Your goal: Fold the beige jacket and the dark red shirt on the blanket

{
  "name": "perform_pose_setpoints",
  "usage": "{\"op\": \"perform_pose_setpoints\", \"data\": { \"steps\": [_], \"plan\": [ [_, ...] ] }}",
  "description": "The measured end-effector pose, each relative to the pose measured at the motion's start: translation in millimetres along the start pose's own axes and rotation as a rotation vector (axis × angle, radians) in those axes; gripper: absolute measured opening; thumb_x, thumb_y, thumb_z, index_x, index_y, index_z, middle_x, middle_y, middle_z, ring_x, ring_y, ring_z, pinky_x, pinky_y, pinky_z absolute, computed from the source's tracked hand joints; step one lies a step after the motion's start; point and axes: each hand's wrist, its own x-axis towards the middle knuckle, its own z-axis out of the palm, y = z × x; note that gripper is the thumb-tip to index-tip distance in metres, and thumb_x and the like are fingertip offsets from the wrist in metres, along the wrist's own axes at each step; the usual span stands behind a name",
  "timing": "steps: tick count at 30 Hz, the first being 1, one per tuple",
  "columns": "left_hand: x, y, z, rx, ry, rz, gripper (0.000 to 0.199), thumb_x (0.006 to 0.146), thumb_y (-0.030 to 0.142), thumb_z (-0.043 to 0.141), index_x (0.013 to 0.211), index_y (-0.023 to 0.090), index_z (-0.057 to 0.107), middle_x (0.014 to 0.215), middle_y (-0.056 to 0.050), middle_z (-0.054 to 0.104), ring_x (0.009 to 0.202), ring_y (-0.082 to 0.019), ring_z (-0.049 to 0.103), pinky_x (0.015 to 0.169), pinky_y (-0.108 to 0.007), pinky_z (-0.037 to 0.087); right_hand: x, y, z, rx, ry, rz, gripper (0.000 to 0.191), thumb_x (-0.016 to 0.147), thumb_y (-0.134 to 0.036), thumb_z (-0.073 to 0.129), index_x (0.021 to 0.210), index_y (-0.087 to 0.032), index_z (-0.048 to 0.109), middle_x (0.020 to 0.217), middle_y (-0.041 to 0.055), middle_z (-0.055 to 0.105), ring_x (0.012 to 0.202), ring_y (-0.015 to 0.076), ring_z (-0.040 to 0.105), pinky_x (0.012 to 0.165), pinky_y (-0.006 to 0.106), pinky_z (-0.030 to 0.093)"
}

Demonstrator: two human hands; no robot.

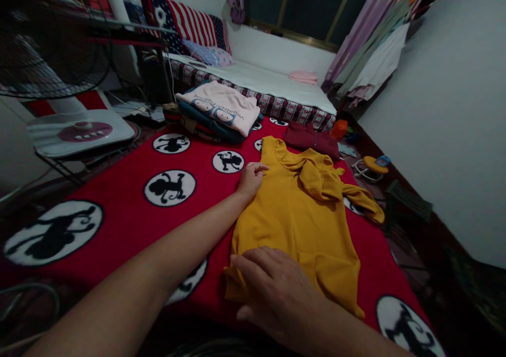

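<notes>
A mustard-yellow long-sleeved top [292,214] lies spread on the red blanket, its upper part loosely bunched and one sleeve stretching out to the right. At its upper left edge, my left hand [252,180] has its fingers curled on the fabric, closed at the border. My right hand [279,286] rests over the lower left corner near the hem, fingers stretched and thumb held apart from them. The cloth under the right palm is hidden.
A stack of folded clothes with a pink printed top [221,104] sits at the far left of the red blanket [118,188]. Beyond the yellow top lies a folded maroon garment [310,138]. A fan [51,46] stands left; a white-covered bed [269,75] is behind.
</notes>
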Motion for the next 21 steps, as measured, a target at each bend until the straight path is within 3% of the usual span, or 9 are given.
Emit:
{"op": "perform_pose_setpoints", "data": {
  "steps": [2, 4, 6, 9, 12, 14, 18, 21],
  "plan": [
    [-0.1, 0.1, -0.9, 0.026, -0.007, 0.007, 0.032, 0.072, 0.0, 0.046, 0.084, 0.014, 0.072, 0.096, -0.007, 0.066, 0.095, -0.018, 0.062, 0.09, -0.034, 0.053, 11.4, -3.0, 10.6, -0.107, 0.0, 0.012, 0.04, 0.086, -0.028, 0.062, 0.123, -0.017, 0.055, 0.105, 0.0102, 0.064, 0.092, 0.0224, 0.057, 0.08, 0.035, 0.047],
    [-0.1, 0.0, -2.0, 0.048, -0.016, 0.013, 0.033, 0.073, -0.001, 0.045, 0.085, 0.014, 0.071, 0.097, -0.008, 0.066, 0.096, -0.018, 0.062, 0.092, -0.034, 0.052, 15.7, -2.5, 8.0, -0.174, 0.018, -0.036, 0.015, 0.086, -0.018, 0.056, 0.099, -0.019, 0.064, 0.087, 0.0059, 0.064, 0.077, 0.0197, 0.055, 0.07, 0.033, 0.044],
    [-0.3, 0.4, -3.1, 0.066, -0.03, 0.019, 0.033, 0.073, -0.002, 0.045, 0.086, 0.013, 0.071, 0.098, -0.009, 0.066, 0.096, -0.018, 0.062, 0.092, -0.035, 0.052, 10.4, -1.3, -6.4, -0.171, 0.117, -0.07, 0.013, 0.084, -0.014, 0.054, 0.083, -0.021, 0.064, 0.078, 0.004, 0.062, 0.07, 0.0182, 0.052, 0.065, 0.032, 0.04],
    [-1.1, 3.3, -3.9, 0.086, -0.063, 0.022, 0.033, 0.072, -0.003, 0.046, 0.084, 0.014, 0.072, 0.097, -0.008, 0.065, 0.095, -0.018, 0.063, 0.093, -0.036, 0.052, -8.6, -0.6, -33.1, -0.044, 0.206, -0.101, 0.015, 0.083, -0.015, 0.053, 0.082, -0.024, 0.065, 0.078, 0.0041, 0.062, 0.071, 0.0171, 0.055, 0.063, 0.03, 0.039],
    [-2.7, 7.1, -2.7, 0.094, -0.094, 0.028, 0.032, 0.072, -0.003, 0.046, 0.081, 0.015, 0.072, 0.096, -0.007, 0.063, 0.094, -0.017, 0.062, 0.088, -0.034, 0.055, -25.6, 3.3, -45.8, 0.178, 0.052, -0.2, 0.013, 0.086, -0.027, 0.057, 0.093, -0.028, 0.068, 0.079, 0.0021, 0.066, 0.067, 0.0143, 0.059, 0.062, 0.027, 0.043],
    [-3.9, 8.0, -1.3, 0.094, -0.112, 0.033, 0.03, 0.073, -0.001, 0.047, 0.08, 0.015, 0.072, 0.099, -0.008, 0.061, 0.095, -0.018, 0.062, 0.083, -0.033, 0.058, -30.2, 13.0, -45.2, 0.298, 0.076, -0.103, 0.017, 0.085, -0.035, 0.061, 0.1, -0.028, 0.067, 0.083, 0.0026, 0.068, 0.071, 0.0151, 0.062, 0.065, 0.026, 0.047],
    [-5.8, 4.7, 0.3, 0.085, -0.132, 0.043, 0.029, 0.076, 0.001, 0.046, 0.083, 0.015, 0.071, 0.103, -0.008, 0.057, 0.094, -0.016, 0.062, 0.079, -0.03, 0.06, -21.9, 56.0, -33.8, 0.229, 0.41, 0.277, 0.019, 0.087, -0.029, 0.057, 0.103, -0.024, 0.065, 0.101, 0.0064, 0.065, 0.087, 0.0177, 0.063, 0.077, 0.031, 0.05],
    [-8.4, 5.6, -2.2, 0.185, -0.152, 0.081, 0.03, 0.077, 0.001, 0.045, 0.084, 0.015, 0.07, 0.106, -0.009, 0.057, 0.098, -0.017, 0.062, 0.084, -0.032, 0.058, -8.7, 94.1, -22.2, 0.114, 0.498, 0.445, 0.047, 0.078, -0.024, 0.063, 0.124, -0.024, 0.056, 0.114, 0.0073, 0.06, 0.086, 0.0172, 0.061, 0.078, 0.033, 0.051]
  ]
}}
